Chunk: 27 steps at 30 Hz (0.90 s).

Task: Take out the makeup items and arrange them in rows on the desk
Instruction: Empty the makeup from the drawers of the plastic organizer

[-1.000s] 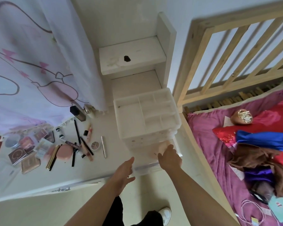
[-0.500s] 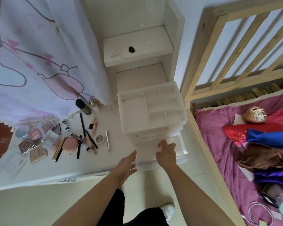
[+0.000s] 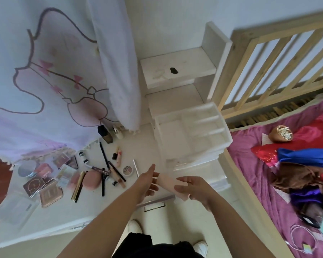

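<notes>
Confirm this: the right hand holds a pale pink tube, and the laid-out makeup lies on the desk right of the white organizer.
Wrong side. In the head view the right hand holds the pale pink tube, but the laid-out makeup lies on the desk left of the white organizer, not right.

Both hands sit over the desk (image 3: pixel 144 148) edge with a pale pink tube (image 3: pixel 167 182) between them. The right hand (image 3: pixel 196 189) grips one end, and the left hand (image 3: pixel 147 181) has straight fingers at the other. There's a scattered makeup pile (image 3: pixel 90 180) off to the left and a white drawer organizer (image 3: pixel 185 135) just behind.
</notes>
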Tool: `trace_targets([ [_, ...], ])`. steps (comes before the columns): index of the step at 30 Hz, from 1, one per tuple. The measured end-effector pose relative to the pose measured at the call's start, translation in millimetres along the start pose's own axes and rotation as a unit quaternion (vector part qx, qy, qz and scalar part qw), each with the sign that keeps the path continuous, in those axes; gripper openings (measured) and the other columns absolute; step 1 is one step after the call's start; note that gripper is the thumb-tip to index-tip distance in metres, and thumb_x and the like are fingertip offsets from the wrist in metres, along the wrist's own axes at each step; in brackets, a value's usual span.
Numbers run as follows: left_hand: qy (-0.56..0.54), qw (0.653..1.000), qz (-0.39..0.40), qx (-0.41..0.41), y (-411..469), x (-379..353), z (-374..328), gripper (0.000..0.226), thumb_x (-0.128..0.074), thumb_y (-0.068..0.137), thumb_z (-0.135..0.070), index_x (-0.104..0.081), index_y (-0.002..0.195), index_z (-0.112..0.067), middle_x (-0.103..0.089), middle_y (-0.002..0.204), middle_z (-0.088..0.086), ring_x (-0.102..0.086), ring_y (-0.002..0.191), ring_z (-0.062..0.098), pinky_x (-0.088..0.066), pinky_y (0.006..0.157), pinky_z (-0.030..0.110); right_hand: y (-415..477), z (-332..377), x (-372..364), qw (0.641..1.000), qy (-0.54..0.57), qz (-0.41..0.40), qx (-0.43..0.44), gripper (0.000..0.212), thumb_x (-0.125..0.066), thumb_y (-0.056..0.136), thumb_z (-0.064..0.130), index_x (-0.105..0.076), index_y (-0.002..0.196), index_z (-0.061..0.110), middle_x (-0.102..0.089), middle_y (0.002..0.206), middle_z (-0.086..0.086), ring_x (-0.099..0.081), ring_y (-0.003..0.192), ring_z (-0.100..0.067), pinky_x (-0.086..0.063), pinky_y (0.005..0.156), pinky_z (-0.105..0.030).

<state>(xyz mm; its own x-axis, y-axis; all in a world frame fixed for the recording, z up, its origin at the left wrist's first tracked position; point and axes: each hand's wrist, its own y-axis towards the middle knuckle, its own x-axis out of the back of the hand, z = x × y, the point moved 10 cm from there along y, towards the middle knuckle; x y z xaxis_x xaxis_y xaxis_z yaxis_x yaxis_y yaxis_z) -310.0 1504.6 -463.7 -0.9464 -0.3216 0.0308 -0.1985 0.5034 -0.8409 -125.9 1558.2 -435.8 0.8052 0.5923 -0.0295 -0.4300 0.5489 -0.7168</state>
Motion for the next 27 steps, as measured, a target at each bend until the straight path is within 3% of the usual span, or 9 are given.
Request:
trace_targets([
  [5,-0.016,0.997,0.019,-0.072,-1,48,-24,0.022,-0.060,0.097,-0.024,-0.062,0.097,-0.002,-0.050,0.075,0.008,-0.044,0.056,0.013,-0.038,0.051,0.025,15,19,-53,0.998,0.026,-0.058,0.025,0.034,-0.080,0.083,0.019,-0.067,0.115,0.020,-0.074,0.103,-0.007,-0.068,0.078,-0.013,-0.050,0.063,-0.019],
  [9,-0.100,0.992,-0.014,-0.081,5,138,-21,0.023,-0.065,0.093,-0.007,-0.063,0.114,0.001,-0.068,0.096,0.018,-0.061,0.080,0.025,-0.053,0.076,0.033,56,27,-115,0.996,0.020,-0.089,0.018,0.031,-0.078,0.083,0.012,-0.070,0.113,0.012,-0.073,0.087,-0.005,-0.064,0.074,-0.017,-0.055,0.076,-0.031],
  [12,-0.155,0.983,-0.049,-0.091,15,205,-40,0.019,-0.063,0.093,-0.001,-0.062,0.111,-0.001,-0.071,0.091,0.016,-0.065,0.075,0.020,-0.055,0.065,0.027,91,53,-164,0.995,0.042,-0.082,0.036,0.025,-0.068,0.084,0.000,-0.073,0.106,0.012,-0.075,0.092,-0.008,-0.067,0.080,-0.020,-0.058,0.091,-0.046],
  [15,-0.117,0.987,-0.079,-0.077,29,260,-43,0.021,-0.066,0.092,-0.007,-0.062,0.110,-0.017,-0.069,0.087,0.011,-0.060,0.067,0.019,-0.049,0.059,0.028,120,81,-217,0.996,0.018,-0.077,0.050,0.024,-0.065,0.086,0.002,-0.072,0.101,0.018,-0.071,0.086,-0.005,-0.065,0.073,-0.019,-0.056,0.074,-0.038],
  [17,-0.089,0.989,-0.094,-0.065,42,289,-38,0.033,-0.068,0.090,-0.008,-0.058,0.119,-0.022,-0.069,0.099,0.013,-0.060,0.071,0.022,-0.047,0.059,0.031,136,92,-246,0.994,-0.054,-0.073,0.058,0.023,-0.070,0.082,0.017,-0.074,0.101,0.029,-0.072,0.093,0.001,-0.068,0.084,-0.015,-0.056,0.084,-0.032],
  [19,-0.071,0.989,-0.102,-0.077,57,313,-50,0.039,-0.065,0.091,-0.006,-0.054,0.126,-0.021,-0.066,0.104,0.014,-0.059,0.071,0.022,-0.046,0.057,0.030,150,103,-262,0.989,-0.112,-0.079,0.058,0.022,-0.070,0.081,0.027,-0.072,0.099,0.038,-0.070,0.103,0.009,-0.068,0.102,-0.013,-0.052,0.099,-0.036],
  [22,-0.021,0.984,-0.146,-0.104,89,356,-80,0.046,-0.064,0.090,-0.004,-0.052,0.133,-0.017,-0.064,0.115,0.016,-0.067,0.085,0.031,-0.054,0.059,0.034,158,125,-264,0.966,-0.211,-0.131,0.077,0.040,-0.064,0.088,0.024,-0.062,0.127,0.029,-0.055,0.127,0.004,-0.055,0.121,-0.017,-0.043,0.108,-0.036],
  [24,0.043,0.977,-0.173,-0.120,107,375,-95,0.042,-0.062,0.089,-0.005,-0.054,0.129,-0.015,-0.064,0.118,0.018,-0.066,0.093,0.032,-0.058,0.070,0.041,157,129,-253,0.940,-0.266,-0.192,0.091,0.050,-0.059,0.090,0.021,-0.053,0.140,0.024,-0.047,0.142,-0.002,-0.044,0.130,-0.022,-0.039,0.111,-0.037],
  [27,0.142,0.959,-0.208,-0.132,119,385,-105,0.036,-0.056,0.088,-0.008,-0.055,0.123,-0.019,-0.066,0.112,0.014,-0.064,0.098,0.035,-0.057,0.084,0.049,162,97,-236,0.936,-0.283,-0.209,0.027,0.053,-0.051,0.096,0.020,-0.040,0.148,0.019,-0.038,0.150,-0.008,-0.034,0.138,-0.028,-0.032,0.114,-0.041],
])
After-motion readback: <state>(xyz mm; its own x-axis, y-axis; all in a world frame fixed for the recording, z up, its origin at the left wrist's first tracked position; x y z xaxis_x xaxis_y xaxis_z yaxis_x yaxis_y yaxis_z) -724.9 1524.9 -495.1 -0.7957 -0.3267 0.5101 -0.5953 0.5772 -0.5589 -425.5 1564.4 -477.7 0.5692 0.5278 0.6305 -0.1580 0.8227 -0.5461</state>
